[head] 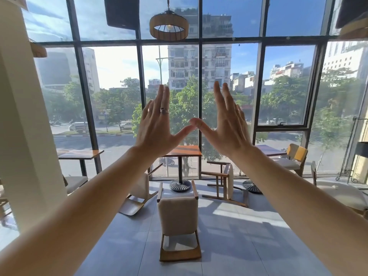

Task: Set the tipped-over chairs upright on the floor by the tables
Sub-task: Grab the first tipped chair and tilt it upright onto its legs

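Three wooden chairs with beige cushions lie tipped over on the grey tiled floor. The nearest chair [178, 218] lies on its back in the middle. A second chair [139, 194] lies tilted to its left, and a third chair [227, 184] lies on its side to the right. Behind them stands a small square table [184, 150] on a black round base. My left hand [157, 126] and my right hand [229, 126] are raised in front of me, flat and empty, thumbs touching at the tips, far above the chairs.
A white pillar [23, 126] stands at the left with a table [80, 154] and an upright chair [74, 183] beyond it. At the right are another table [268, 150], an upright yellow-backed chair [292, 158] and a round white seat [338, 192]. A glass wall closes the far side.
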{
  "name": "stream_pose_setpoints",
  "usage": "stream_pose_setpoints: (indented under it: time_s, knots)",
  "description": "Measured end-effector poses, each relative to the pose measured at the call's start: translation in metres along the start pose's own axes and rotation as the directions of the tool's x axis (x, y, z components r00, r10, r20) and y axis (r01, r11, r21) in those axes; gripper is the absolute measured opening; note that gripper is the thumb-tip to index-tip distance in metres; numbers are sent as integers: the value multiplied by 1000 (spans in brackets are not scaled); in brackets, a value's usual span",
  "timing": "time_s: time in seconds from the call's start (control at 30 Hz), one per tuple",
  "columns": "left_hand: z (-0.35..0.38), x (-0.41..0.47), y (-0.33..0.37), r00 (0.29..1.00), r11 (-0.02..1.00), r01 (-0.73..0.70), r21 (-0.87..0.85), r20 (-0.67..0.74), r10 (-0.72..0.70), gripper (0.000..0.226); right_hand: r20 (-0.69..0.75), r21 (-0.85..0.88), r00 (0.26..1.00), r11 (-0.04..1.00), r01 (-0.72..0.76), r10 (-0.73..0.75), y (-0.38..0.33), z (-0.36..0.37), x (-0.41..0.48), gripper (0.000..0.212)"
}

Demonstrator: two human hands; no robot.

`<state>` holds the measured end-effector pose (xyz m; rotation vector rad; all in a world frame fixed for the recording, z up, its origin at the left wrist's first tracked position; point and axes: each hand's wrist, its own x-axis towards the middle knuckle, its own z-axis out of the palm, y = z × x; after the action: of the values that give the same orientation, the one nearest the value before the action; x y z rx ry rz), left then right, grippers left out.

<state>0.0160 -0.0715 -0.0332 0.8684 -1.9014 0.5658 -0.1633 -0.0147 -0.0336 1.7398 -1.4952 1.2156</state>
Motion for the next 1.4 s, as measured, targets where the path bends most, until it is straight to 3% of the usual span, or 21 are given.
stream_pose_setpoints:
  time_s: [0.27, 0.43, 0.73, 1.0, 1.2, 1.4]
  knots:
    - [59, -26, -12, 992, 997, 56, -53, 118, -49, 104, 50, 305, 995, 947, -99, 88, 16, 63, -20, 97]
    - [113, -52, -53, 969, 991, 125, -39, 220, -114, 103, 142, 387, 983, 907, -165, 118, 28, 144, -34, 96]
    - [244, -68, -155, 946, 992, 116, -58, 311, -92, 93, 239, 429, 954, 861, -273, 183, 60, 308, -39, 85]
    - [367, -52, -203, 908, 980, 166, -109, 404, -109, 93, 291, 428, 931, 841, -331, 219, 128, 406, -14, 85]
    - [468, -25, -233, 925, 978, 164, -130, 364, -107, 92, 272, 425, 947, 862, -278, 171, 199, 486, 17, 88]
    - [553, -29, -271, 914, 960, 219, -173, 381, -140, 89, 327, 465, 926, 822, -330, 187, 241, 572, 33, 85]
